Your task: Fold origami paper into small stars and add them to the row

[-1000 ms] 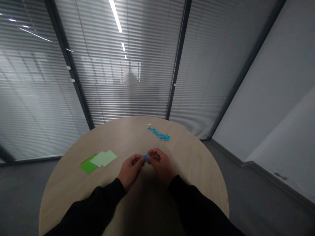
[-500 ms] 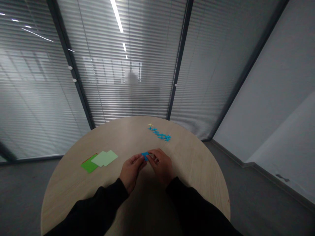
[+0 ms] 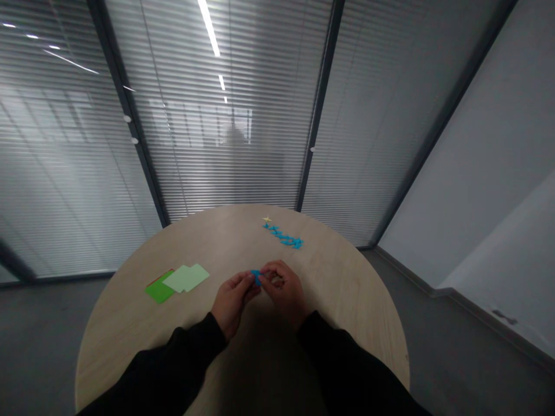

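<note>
Near the six o'clock edge of a round pale-wood table (image 3: 347,289), two bare hands meet low over the surface, seen from the person's own viewpoint. The left hand (image 3: 232,303) and the right hand (image 3: 284,296) are both closed narrow, fingers curled inward, and they pinch a small blue paper piece (image 3: 256,277) between their fingertips. Most of that piece is hidden by the fingers, so its exact shape cannot be told. Holding it from both sides, just above the table, seems to give the fine control that small folded paper needs. Black sleeves (image 3: 173,361) cover both forearms, which rest close to the table edge and may steady the hands.

At about one o'clock from the hands, a row of small blue folded pieces (image 3: 282,237) lies near the far rim, lined up as if finished and set aside. A tiny yellow star (image 3: 267,219) sits just beyond its end. At about nine o'clock, pale green paper sheets (image 3: 187,278) overlap a brighter green sheet (image 3: 158,292), kept within reach. Glass walls with slatted blinds (image 3: 229,156) stand behind the table.
</note>
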Tool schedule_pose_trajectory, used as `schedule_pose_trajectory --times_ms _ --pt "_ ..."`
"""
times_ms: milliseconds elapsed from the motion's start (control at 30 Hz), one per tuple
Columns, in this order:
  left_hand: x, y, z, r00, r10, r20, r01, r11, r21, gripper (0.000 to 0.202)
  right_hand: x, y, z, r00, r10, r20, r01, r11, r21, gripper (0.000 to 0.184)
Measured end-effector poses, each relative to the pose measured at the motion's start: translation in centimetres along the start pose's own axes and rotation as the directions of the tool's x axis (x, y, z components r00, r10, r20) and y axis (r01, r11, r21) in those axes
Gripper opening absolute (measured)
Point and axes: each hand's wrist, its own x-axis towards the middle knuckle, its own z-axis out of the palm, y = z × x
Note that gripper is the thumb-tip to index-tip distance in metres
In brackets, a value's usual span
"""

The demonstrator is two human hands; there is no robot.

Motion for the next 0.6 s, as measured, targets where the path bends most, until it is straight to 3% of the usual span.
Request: schedule_pose_trajectory --times_ms 100,233,400,600 --pt "0.0 0.1 0.0 1.000 -0.026 0.000 0.026 1.000 -0.001 0.028 -0.1 -0.3 -0.1 1.000 -0.014 0.014 0.015 1.000 -0.013 0.010" --pt "0.0 0.2 0.1 1.000 -0.029 -0.001 0.029 1.000 0.000 0.030 -0.1 -0.7 -0.5 0.984 -0.164 0.069 0.174 0.967 -0.185 0.012" --pt "-0.1 0.2 0.2 1.000 -0.005 -0.002 0.005 1.000 -0.001 0.034 0.0 -0.4 -0.9 0.939 -0.298 0.171 0.342 0.852 -0.396 0.021" --pt "-0.1 0.2 0.3 1.000 -0.004 -0.023 0.004 1.000 0.006 0.032 0.1 -0.1 -1.7 0.897 -0.337 0.286 0.442 0.693 -0.569 0.024"
